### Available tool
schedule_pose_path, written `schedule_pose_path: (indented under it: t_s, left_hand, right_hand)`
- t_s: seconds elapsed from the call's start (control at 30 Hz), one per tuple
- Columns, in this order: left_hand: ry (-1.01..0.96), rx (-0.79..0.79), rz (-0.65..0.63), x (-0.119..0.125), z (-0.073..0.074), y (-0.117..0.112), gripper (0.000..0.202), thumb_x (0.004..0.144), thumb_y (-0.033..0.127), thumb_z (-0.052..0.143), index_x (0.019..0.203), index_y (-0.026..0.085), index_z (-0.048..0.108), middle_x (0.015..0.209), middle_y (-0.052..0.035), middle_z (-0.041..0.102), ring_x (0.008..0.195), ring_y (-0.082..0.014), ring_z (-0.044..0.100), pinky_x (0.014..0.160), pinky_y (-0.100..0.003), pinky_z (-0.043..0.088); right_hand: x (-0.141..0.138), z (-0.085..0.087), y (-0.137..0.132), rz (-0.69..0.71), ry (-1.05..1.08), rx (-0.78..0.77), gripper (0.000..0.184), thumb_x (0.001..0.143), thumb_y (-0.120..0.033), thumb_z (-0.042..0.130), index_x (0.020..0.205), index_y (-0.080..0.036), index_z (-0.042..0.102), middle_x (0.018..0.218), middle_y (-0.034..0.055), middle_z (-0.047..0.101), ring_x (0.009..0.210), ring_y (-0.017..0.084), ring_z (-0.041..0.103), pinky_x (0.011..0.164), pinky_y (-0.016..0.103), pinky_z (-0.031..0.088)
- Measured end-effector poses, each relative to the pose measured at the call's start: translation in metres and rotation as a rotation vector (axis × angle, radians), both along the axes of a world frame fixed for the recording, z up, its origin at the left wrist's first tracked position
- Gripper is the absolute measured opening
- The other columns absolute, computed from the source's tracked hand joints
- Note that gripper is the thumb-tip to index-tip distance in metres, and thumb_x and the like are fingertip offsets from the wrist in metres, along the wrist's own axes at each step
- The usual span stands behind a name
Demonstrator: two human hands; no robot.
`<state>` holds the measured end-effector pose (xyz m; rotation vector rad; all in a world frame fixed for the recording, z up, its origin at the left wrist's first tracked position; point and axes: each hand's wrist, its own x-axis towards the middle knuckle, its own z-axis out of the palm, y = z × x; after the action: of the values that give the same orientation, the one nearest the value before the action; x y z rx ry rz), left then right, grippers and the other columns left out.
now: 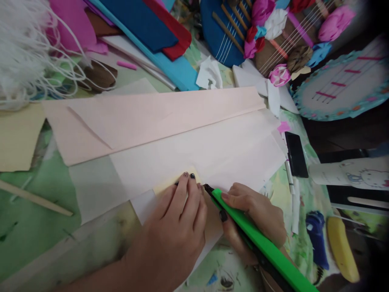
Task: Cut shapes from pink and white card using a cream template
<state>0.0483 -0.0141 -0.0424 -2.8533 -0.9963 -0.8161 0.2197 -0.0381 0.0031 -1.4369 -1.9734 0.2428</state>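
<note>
My left hand (182, 219) lies with its fingers stretched over a small pale yellow piece of paper (164, 187), pressing it onto white sheets (194, 154). My right hand (253, 213) is wrapped round a long green-and-black tool (261, 235), thumb on top and fingers beneath. Its narrow black tip points at the yellow piece's edge, close to my left fingertips. I cannot make out what kind of tool it is. Behind my hands, a folded pale pink strip of paper (152, 121) stretches across the white sheets.
White cord (36, 52) is heaped at the back left, beside blue cardboard pieces (139, 24). A wooden stick (36, 197) lies on the left. To the right are a phone (296, 154), a white bottle (349, 173), a blue corded device (316, 239) and a yellow banana-shaped object (342, 247).
</note>
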Motion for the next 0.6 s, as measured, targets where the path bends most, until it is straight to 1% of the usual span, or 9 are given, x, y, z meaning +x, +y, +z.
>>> schedule_pose_path:
  t_s: [0.13, 0.3, 0.5, 0.6]
  left_hand:
    - [0.004, -0.001, -0.005, -0.0009, 0.0002, -0.0005, 0.046, 0.091, 0.026, 0.049, 0.12, -0.008, 0.06, 0.123, -0.03, 0.065, 0.117, -0.0448, 0.061, 0.095, -0.051, 0.048]
    - [0.009, -0.01, 0.001, -0.002, 0.0007, -0.0004, 0.044, 0.093, 0.027, 0.045, 0.119, -0.006, 0.06, 0.125, -0.0301, 0.063, 0.118, -0.0444, 0.06, 0.095, -0.051, 0.049]
    - [0.0, -0.011, 0.016, -0.0013, 0.0015, -0.0008, 0.04, 0.093, 0.027, 0.045, 0.117, 0.0, 0.061, 0.125, -0.0304, 0.063, 0.118, -0.0433, 0.061, 0.092, -0.05, 0.051]
    - [0.012, -0.012, 0.013, -0.0009, 0.0015, -0.0003, 0.041, 0.093, 0.028, 0.045, 0.117, -0.001, 0.061, 0.125, -0.0311, 0.063, 0.118, -0.0437, 0.061, 0.092, -0.051, 0.052]
  right_hand:
    - [-0.0004, 0.0006, 0.0004, 0.027, 0.023, -0.005, 0.034, 0.073, -0.003, 0.057, 0.103, -0.02, 0.059, 0.068, 0.0025, 0.059, 0.054, 0.015, 0.051, 0.044, 0.031, 0.041]
    - [0.0007, 0.0007, -0.0007, 0.04, 0.025, -0.014, 0.034, 0.073, -0.002, 0.059, 0.103, -0.019, 0.06, 0.067, 0.0022, 0.059, 0.054, 0.015, 0.051, 0.045, 0.03, 0.041]
    - [0.0015, 0.0006, -0.0016, 0.024, 0.021, -0.014, 0.031, 0.074, -0.003, 0.058, 0.101, -0.018, 0.06, 0.066, 0.0008, 0.054, 0.054, 0.014, 0.047, 0.045, 0.029, 0.038]
    - [0.0023, 0.0003, -0.001, 0.04, 0.039, -0.009, 0.032, 0.074, -0.003, 0.059, 0.101, -0.019, 0.06, 0.066, 0.0017, 0.055, 0.054, 0.015, 0.048, 0.045, 0.03, 0.038]
